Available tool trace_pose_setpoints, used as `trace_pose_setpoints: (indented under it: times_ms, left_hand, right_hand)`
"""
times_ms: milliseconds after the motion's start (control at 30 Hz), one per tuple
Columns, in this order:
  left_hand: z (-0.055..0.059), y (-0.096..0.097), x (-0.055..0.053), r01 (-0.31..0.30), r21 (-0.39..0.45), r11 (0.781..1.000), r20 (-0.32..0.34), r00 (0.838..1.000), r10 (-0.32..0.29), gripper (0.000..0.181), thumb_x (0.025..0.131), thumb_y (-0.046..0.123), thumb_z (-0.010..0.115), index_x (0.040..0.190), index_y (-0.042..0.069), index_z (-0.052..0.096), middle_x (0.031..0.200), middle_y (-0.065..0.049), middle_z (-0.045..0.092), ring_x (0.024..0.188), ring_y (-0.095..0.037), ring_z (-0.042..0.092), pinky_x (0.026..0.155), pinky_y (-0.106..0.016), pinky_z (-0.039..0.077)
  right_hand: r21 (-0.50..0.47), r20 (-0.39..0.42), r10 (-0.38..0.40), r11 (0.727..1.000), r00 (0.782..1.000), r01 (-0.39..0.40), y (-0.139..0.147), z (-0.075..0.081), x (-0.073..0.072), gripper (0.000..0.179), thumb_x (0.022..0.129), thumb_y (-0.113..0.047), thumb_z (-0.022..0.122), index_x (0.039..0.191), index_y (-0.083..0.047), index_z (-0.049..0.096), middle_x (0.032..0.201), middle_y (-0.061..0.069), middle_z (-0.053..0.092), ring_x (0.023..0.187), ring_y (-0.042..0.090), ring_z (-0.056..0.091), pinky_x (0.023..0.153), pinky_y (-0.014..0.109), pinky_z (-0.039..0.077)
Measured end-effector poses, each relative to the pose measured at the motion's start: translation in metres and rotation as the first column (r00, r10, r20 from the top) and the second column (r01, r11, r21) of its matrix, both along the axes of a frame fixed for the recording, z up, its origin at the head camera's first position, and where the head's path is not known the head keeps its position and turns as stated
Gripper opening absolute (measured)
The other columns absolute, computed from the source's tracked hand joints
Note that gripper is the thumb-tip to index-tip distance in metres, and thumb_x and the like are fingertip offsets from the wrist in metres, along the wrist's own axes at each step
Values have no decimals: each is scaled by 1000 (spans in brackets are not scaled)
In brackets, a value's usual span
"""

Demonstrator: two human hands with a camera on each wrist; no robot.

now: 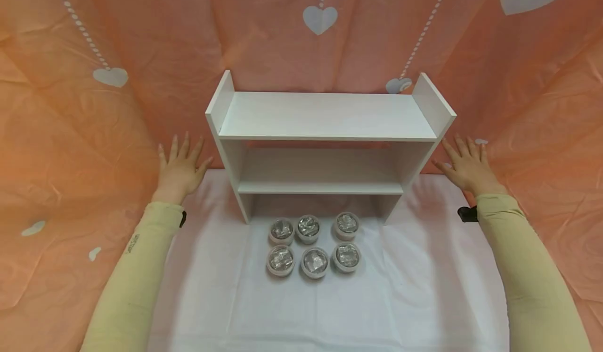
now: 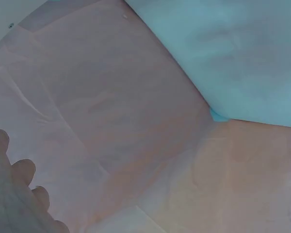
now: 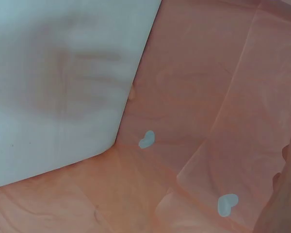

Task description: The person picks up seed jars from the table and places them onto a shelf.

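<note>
My left hand (image 1: 181, 170) is held with fingers spread to the left of a white two-tier shelf (image 1: 325, 115), holding nothing. On the other side, my right hand (image 1: 469, 167) is spread the same way near the shelf's right panel, also with nothing in it. Several small round tubs (image 1: 314, 262) with clear lids and silvery contents stand in two rows on the cloth in front of the shelf. In the left wrist view, part of the left hand (image 2: 14, 187) shows at the lower left; in the right wrist view, the right hand (image 3: 283, 189) appears at the right edge.
A white cloth (image 1: 198, 299) covers the table. Orange sheeting with white hearts (image 1: 273, 43) hangs behind the shelf and at both sides. Both shelf boards (image 1: 320, 170) are bare. Dark bands (image 1: 467, 214) show at the sleeve cuffs.
</note>
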State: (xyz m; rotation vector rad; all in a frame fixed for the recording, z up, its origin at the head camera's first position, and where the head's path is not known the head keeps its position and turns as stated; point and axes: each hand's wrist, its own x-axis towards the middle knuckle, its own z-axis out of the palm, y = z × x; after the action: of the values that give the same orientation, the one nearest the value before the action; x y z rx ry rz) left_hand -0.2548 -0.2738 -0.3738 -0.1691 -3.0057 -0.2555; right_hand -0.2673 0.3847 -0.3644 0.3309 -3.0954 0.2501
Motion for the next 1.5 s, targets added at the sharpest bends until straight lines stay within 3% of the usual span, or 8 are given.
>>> trace_pose_setpoints:
  times_ms: [333,567,667,833,1067,1233,1400,1500]
  left_hand:
    - [0,-1,1,19,83,996,29,999,-22,71,101,54,27,154,11,6,155,-21,-11,139,-42,-15,107,-64,-12]
    - [1,-5,8,48,196,979,19,998,-53,74,97,43,52,150,-1,23,153,-27,-11,139,-46,-12,106,-65,-12]
    - [4,-7,11,63,230,971,9,998,-67,71,96,39,55,145,-6,31,152,-32,-4,138,-50,-5,107,-67,-6]
    - [7,-9,16,81,283,956,-20,997,-79,64,97,32,56,140,-11,37,146,-39,15,133,-55,16,104,-68,19]
    - [12,-8,21,74,349,934,-49,997,-60,59,95,24,59,136,-14,40,136,-38,35,127,-54,30,102,-66,26]
    - [11,-7,22,71,495,866,-18,997,-71,61,97,35,55,141,-6,39,140,-32,38,124,-51,38,99,-62,35]
    - [13,-5,25,90,620,779,-9,994,-107,62,98,38,53,142,-2,39,139,-29,40,123,-49,42,96,-62,38]
    - [16,-3,25,108,668,736,-12,991,-135,57,100,34,51,143,-2,39,138,-28,42,122,-47,44,94,-60,41]
  right_hand:
    - [-12,-35,1,1000,999,-2,-5,-4,2,76,100,-54,32,154,-10,1,154,27,-6,138,49,-11,106,65,-13]
    - [-30,-61,-1,1000,998,-1,-7,-6,4,78,99,-49,41,154,-9,3,154,28,-2,138,49,-7,107,66,-8]
    - [-22,-83,10,1000,997,-12,-8,-7,4,76,99,-47,43,153,-4,11,151,33,6,138,50,-1,107,67,-4]
    - [-58,-99,41,997,994,-46,-11,-8,2,70,99,-40,47,146,7,24,143,38,21,133,55,14,108,66,9]
    - [-309,-76,70,947,995,-90,-17,-13,4,60,101,-29,49,143,10,31,138,36,34,126,54,31,99,68,27]
    - [-499,-91,4,865,996,-49,-19,-20,13,50,103,-26,43,136,12,42,129,36,44,116,54,43,91,65,37]
    - [-607,-117,-51,794,992,-31,-16,-26,18,47,105,-23,35,133,14,45,123,36,51,108,31,58,84,19,46]
    - [-675,-39,-41,738,998,4,-11,-27,22,52,107,-27,28,139,13,37,127,37,48,114,30,55,82,9,44]
